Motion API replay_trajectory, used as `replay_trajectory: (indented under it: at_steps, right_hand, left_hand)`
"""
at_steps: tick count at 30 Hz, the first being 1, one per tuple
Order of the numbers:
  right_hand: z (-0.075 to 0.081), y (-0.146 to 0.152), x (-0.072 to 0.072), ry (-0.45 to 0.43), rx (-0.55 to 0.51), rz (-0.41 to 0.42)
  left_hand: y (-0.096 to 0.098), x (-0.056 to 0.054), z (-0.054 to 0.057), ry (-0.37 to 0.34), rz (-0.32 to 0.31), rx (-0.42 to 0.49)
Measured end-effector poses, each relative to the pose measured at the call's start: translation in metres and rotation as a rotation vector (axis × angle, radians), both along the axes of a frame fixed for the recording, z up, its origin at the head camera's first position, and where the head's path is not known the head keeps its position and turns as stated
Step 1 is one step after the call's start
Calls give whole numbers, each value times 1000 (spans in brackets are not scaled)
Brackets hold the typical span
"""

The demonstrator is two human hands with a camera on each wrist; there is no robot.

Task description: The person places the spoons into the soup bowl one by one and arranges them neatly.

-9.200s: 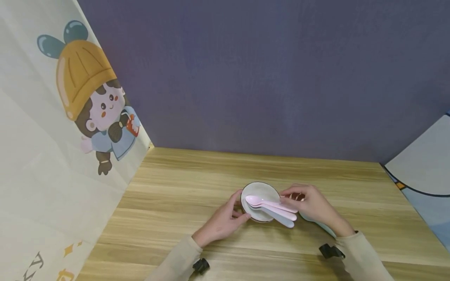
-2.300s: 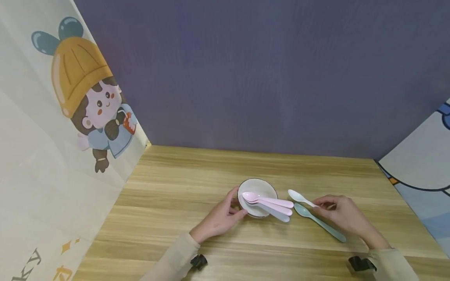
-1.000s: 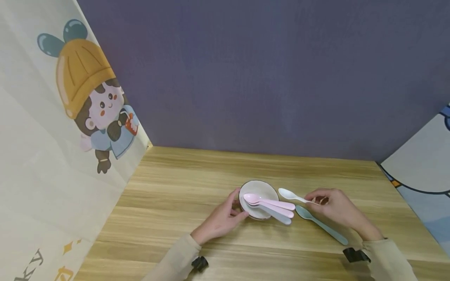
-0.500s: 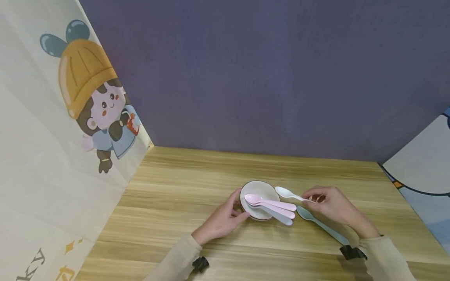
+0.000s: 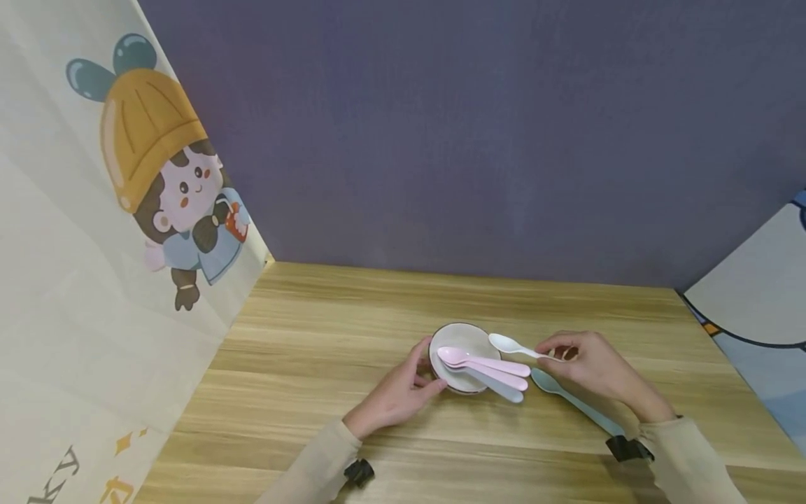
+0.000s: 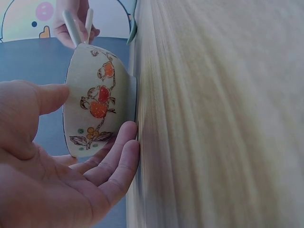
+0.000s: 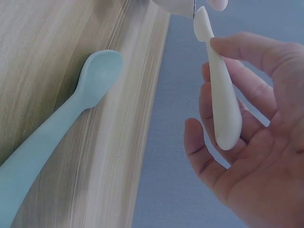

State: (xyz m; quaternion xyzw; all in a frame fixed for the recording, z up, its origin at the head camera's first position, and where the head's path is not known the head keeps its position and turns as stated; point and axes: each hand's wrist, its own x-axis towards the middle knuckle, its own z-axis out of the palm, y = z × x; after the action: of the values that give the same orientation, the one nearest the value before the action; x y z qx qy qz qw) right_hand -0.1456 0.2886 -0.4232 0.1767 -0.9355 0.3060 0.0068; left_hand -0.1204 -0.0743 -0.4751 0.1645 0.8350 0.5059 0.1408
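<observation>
My left hand holds the white bowl at its left side, thumb on the rim and fingers low against the wall. The left wrist view shows birds and branches painted on the bowl. Two pink spoons and a grey-lilac spoon lie in it, handles sticking out over the right rim. Between thumb and fingers, my right hand pinches a white spoon by its handle; its head is at the bowl's right rim. In the right wrist view, the white spoon is off the table.
A pale green spoon lies on the wooden table below my right hand, its handle end near the black wrist strap. A dark wall stands behind the table, and a printed panel at the left.
The right hand first reaches over the bowl, then appears farther right holding the white spoon. Since then it has carried the spoon left to the rim. The left hand stays on the bowl.
</observation>
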Motion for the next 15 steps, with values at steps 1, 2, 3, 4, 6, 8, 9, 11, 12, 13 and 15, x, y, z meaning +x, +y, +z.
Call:
replay_trajectory:
  at_steps: [1,2,3,4,6,8,9,11,12,13,15]
  right_hand:
    - [0,-1,-1,0,2,3]
    - [0,-1,-1,1,4,5]
    - [0,-2,-2,3,4,6]
    - [0,-3,-2,6,4,8]
    - [0,-5,-3,8,1,15]
    - [1,-7,-4,8,0,23]
    - [1,-8,-4,9,1,28]
    - [2,-11,-5,7,4,33]
    - [2,-13,-5,7,6,34]
    - [2,-13,-6,7,9,36]
    - [3,-15,-6,5,5,40]
  left_hand:
    - [0,0,0,1,1,0]
    - [0,0,0,2,1,-1]
    - [0,0,0,3,2,-2]
    - [-1,0,0,4,2,-3]
    - [-1,0,1,5,2,-5]
    - [-1,0,1,4,2,-7]
    - [-1,0,1,4,1,-6]
    - [-1,0,1,4,1,-5]
    - [-1,0,1,5,0,-5]
    - [-1,0,1,5,0,-4]
    - [-1,1,0,4,-5,-1]
